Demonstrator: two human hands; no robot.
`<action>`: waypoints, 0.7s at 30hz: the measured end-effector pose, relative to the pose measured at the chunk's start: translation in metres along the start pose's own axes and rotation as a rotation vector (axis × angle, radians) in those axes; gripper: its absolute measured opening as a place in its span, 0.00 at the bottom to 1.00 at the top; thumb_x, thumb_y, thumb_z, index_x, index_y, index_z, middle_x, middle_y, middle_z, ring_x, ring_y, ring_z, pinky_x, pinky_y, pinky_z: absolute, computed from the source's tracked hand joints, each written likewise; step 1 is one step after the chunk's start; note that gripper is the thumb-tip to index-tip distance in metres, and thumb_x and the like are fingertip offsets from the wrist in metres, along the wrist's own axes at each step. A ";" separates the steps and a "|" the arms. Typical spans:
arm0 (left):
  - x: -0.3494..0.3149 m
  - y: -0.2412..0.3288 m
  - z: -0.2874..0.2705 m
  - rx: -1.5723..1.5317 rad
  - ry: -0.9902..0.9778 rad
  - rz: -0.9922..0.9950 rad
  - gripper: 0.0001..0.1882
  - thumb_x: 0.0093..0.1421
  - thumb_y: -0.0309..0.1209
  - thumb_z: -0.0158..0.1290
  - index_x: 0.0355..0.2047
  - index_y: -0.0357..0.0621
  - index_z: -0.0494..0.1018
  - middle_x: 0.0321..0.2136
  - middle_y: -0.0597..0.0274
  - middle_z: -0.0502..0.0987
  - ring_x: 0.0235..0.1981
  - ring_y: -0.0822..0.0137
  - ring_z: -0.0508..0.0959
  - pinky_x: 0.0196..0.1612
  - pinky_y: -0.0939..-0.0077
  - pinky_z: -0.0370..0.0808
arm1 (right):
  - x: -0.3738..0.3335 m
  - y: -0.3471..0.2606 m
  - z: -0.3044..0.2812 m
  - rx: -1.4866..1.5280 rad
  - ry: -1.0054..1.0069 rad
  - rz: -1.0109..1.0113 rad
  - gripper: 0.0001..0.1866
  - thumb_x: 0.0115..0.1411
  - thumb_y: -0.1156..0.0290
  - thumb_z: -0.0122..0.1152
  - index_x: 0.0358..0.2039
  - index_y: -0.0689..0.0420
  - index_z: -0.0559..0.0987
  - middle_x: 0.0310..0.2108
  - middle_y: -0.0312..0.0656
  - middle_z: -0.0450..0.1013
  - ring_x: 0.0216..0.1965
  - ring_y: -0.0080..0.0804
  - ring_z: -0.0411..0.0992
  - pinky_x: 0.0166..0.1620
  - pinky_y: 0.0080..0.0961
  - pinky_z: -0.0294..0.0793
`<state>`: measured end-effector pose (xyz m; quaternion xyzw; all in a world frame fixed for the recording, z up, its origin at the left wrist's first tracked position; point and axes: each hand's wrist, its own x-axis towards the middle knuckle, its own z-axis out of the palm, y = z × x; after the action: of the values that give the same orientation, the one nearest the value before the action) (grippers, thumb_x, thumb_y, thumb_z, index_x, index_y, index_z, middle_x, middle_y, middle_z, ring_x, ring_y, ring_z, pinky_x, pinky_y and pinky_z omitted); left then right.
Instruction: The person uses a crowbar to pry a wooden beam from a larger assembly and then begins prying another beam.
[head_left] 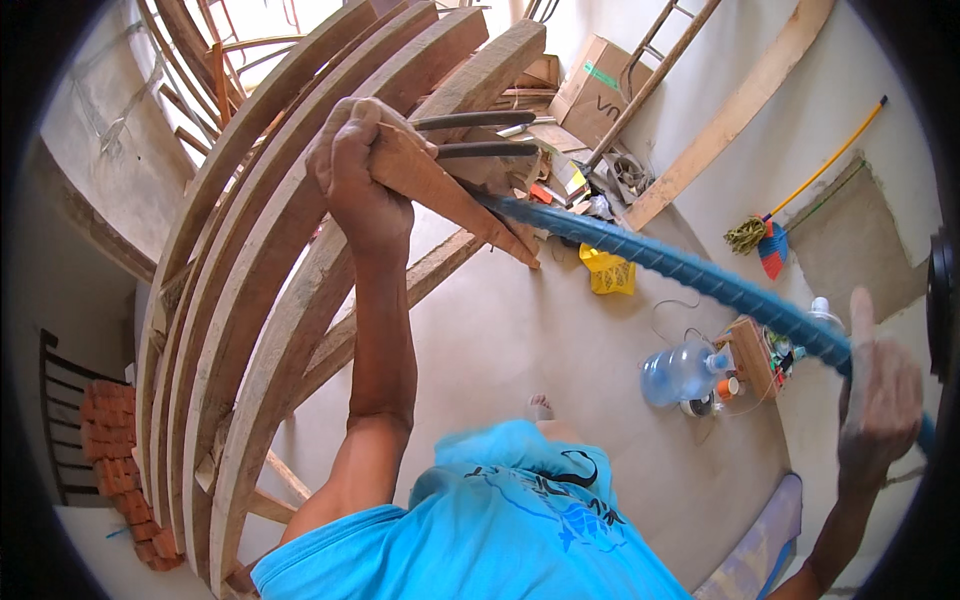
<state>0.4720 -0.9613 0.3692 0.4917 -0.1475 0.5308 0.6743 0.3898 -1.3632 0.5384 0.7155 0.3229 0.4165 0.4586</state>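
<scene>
My left hand [358, 165] is closed around the broad end of a tapered wooden piece [440, 185], whose narrow tip points right and down. Two dark rods [480, 149] stick out to the right beside that hand; what they join to is hidden. A long blue ribbed bar [660, 262], like painted rebar, slants from behind the wooden piece down to the far right. Near its lower end my right hand [882, 400] wraps around it, thumb raised, slightly blurred. Large curved wooden beams [265, 290] stand in a row just left of and beneath my left hand.
A cardboard box [600, 92], a ladder [655, 80] and scraps lie at the back. A yellow bag [607, 270] and a large water bottle [683, 374] sit on the floor. A broom [748, 236] leans at the right wall; bricks [118, 460] are stacked at left.
</scene>
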 end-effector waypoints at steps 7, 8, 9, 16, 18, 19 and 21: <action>0.007 0.021 -0.026 -0.058 -0.168 -0.196 0.15 0.68 0.36 0.45 0.35 0.35 0.73 0.26 0.55 0.77 0.28 0.69 0.78 0.37 0.75 0.77 | 0.008 0.025 0.075 0.035 0.028 0.011 0.26 0.57 0.80 0.60 0.59 0.58 0.74 0.31 0.45 0.67 0.34 0.41 0.73 0.40 0.41 0.75; 0.003 0.029 -0.028 0.014 -0.153 -0.178 0.21 0.69 0.43 0.45 0.40 0.35 0.74 0.36 0.50 0.78 0.39 0.63 0.78 0.43 0.67 0.76 | 0.010 0.024 0.082 0.043 0.035 0.009 0.26 0.57 0.80 0.60 0.59 0.58 0.74 0.31 0.46 0.67 0.34 0.42 0.73 0.40 0.42 0.76; -0.002 0.034 -0.032 0.296 -0.088 -0.057 0.21 0.68 0.44 0.46 0.41 0.35 0.74 0.38 0.50 0.78 0.41 0.63 0.78 0.45 0.66 0.75 | 0.009 0.021 0.089 0.053 0.078 0.002 0.26 0.57 0.80 0.61 0.58 0.58 0.75 0.30 0.46 0.67 0.34 0.41 0.73 0.39 0.42 0.76; -0.059 0.082 -0.082 1.680 -0.156 -0.033 0.26 0.56 0.46 0.63 0.45 0.38 0.73 0.42 0.50 0.76 0.43 0.51 0.77 0.46 0.58 0.74 | -0.002 0.033 0.090 0.070 0.135 -0.022 0.20 0.56 0.75 0.64 0.50 0.56 0.75 0.30 0.40 0.70 0.33 0.34 0.72 0.36 0.32 0.73; -0.066 0.108 -0.079 1.869 -0.282 -0.170 0.29 0.52 0.48 0.66 0.43 0.37 0.72 0.37 0.49 0.78 0.38 0.48 0.79 0.42 0.56 0.75 | 0.031 0.016 0.100 0.125 0.433 -0.049 0.04 0.59 0.71 0.60 0.32 0.52 0.73 0.22 0.36 0.63 0.23 0.30 0.66 0.26 0.30 0.65; -0.066 0.103 -0.080 1.881 -0.318 -0.255 0.29 0.52 0.50 0.65 0.41 0.38 0.72 0.35 0.48 0.78 0.37 0.48 0.80 0.41 0.56 0.75 | 0.035 0.020 0.090 0.082 0.467 -0.075 0.04 0.60 0.71 0.59 0.29 0.51 0.73 0.22 0.36 0.62 0.22 0.30 0.65 0.25 0.29 0.63; -0.063 0.090 -0.081 1.912 -0.391 -0.420 0.31 0.51 0.56 0.64 0.38 0.38 0.72 0.30 0.47 0.79 0.34 0.47 0.80 0.39 0.55 0.75 | 0.033 0.028 0.087 -0.007 0.412 -0.102 0.03 0.61 0.71 0.59 0.31 0.51 0.74 0.26 0.37 0.65 0.26 0.30 0.67 0.27 0.27 0.65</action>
<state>0.3433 -0.9357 0.3311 0.9228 0.3232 0.2061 0.0391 0.4846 -1.3800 0.5539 0.5963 0.4440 0.5315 0.4059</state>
